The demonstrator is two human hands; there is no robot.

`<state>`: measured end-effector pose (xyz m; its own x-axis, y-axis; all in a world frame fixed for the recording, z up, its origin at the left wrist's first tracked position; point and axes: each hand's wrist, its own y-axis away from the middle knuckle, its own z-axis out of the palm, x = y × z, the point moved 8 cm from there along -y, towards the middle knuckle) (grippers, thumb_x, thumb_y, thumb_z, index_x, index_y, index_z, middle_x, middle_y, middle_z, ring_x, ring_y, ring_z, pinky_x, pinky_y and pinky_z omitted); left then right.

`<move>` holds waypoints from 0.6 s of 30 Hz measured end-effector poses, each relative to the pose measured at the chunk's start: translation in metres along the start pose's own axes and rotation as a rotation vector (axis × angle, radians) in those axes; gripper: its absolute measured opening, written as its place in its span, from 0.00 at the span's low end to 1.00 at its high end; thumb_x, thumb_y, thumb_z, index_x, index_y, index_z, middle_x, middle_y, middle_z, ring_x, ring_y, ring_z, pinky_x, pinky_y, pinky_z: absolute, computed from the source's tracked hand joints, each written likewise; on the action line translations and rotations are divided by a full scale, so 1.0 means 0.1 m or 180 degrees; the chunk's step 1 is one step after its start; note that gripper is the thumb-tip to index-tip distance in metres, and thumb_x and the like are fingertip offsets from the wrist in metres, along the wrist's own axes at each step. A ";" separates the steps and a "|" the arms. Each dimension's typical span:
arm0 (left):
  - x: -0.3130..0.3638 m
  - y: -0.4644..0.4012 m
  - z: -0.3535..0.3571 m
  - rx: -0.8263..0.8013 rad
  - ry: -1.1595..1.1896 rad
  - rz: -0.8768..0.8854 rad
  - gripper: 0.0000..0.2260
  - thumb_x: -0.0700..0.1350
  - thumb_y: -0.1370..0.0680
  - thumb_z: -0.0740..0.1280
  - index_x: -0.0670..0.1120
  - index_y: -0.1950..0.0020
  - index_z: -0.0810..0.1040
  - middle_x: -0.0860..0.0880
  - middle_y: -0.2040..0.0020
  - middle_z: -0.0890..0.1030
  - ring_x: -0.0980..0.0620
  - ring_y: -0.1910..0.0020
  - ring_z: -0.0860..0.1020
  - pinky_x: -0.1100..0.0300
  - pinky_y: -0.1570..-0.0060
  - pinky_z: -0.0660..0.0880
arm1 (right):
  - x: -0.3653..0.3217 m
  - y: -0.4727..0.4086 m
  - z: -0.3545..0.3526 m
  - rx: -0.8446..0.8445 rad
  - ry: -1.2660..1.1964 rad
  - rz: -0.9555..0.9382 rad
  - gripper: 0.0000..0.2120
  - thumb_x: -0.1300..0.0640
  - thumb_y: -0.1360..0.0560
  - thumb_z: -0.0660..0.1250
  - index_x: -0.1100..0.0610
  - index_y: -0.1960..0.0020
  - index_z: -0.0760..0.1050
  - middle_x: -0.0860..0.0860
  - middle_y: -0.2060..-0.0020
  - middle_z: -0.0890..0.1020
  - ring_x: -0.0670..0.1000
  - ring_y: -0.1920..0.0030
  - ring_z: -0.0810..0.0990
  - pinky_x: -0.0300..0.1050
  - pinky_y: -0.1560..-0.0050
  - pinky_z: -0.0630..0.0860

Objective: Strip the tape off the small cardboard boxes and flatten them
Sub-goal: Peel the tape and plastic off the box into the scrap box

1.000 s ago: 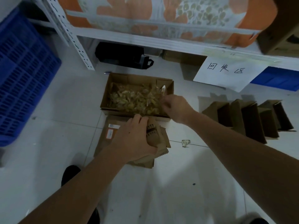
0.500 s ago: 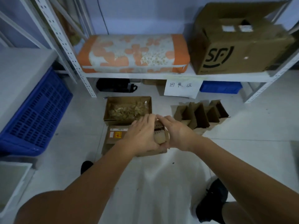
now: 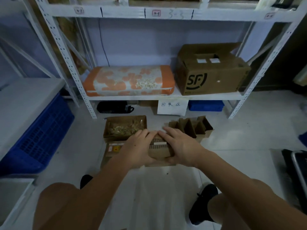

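A small brown cardboard box [image 3: 159, 149] with a white label is held between both hands above the floor. My left hand [image 3: 138, 147] grips its left side, fingers over the top. My right hand [image 3: 180, 146] grips its right side, thumb underneath. Below lies a pile of flattened cardboard [image 3: 113, 151] with a yellow sticker. An open cardboard tray [image 3: 125, 120] behind it holds crumpled tape strips. Several small open boxes [image 3: 191, 127] stand in a row to the right.
A white metal shelf rack [image 3: 166, 97] carries an orange cushion [image 3: 128, 81] and a large SF carton [image 3: 211, 72]. A blue crate [image 3: 39, 136] leans at the left. A paper sign [image 3: 172, 107] hangs under the shelf. My shoes [image 3: 202, 203] are on the white floor.
My right hand came back from the tape tray and took hold of the small box beside my left hand. The view lifted and pulled back, showing the shelves.
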<state>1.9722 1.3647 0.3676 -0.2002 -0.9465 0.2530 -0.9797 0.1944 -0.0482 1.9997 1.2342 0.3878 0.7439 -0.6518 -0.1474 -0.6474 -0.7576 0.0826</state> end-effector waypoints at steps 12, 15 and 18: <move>0.11 0.20 -0.05 0.0112 0.0239 0.0056 0.46 0.68 0.31 0.74 0.56 0.18 0.59 0.58 0.29 0.68 0.55 0.31 0.67 0.53 0.31 0.69 | 0.15 0.28 0.10 -0.0146 -0.0591 0.0196 0.49 0.41 0.28 0.75 0.42 0.18 0.47 0.46 0.22 0.57 0.52 0.26 0.60 0.54 0.25 0.66; 0.13 0.21 -0.04 0.0372 0.0030 0.0176 0.45 0.67 0.29 0.73 0.54 0.18 0.59 0.56 0.24 0.66 0.53 0.25 0.63 0.53 0.23 0.60 | 0.15 0.24 0.08 -0.0090 -0.0535 0.0254 0.49 0.42 0.28 0.75 0.43 0.18 0.47 0.45 0.23 0.57 0.52 0.26 0.60 0.54 0.26 0.67; 0.13 0.24 0.00 0.0480 -0.0222 0.0330 0.44 0.66 0.26 0.72 0.51 0.17 0.58 0.53 0.19 0.62 0.52 0.20 0.58 0.54 0.19 0.45 | 0.20 0.21 0.09 -0.0065 -0.0656 0.0396 0.50 0.44 0.30 0.77 0.45 0.18 0.49 0.45 0.22 0.59 0.51 0.26 0.61 0.55 0.25 0.66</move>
<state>1.9465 1.3570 0.3694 -0.2948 -0.9400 0.1720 -0.9422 0.2560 -0.2163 1.9996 1.2061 0.3782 0.6079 -0.7210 -0.3326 -0.7270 -0.6738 0.1322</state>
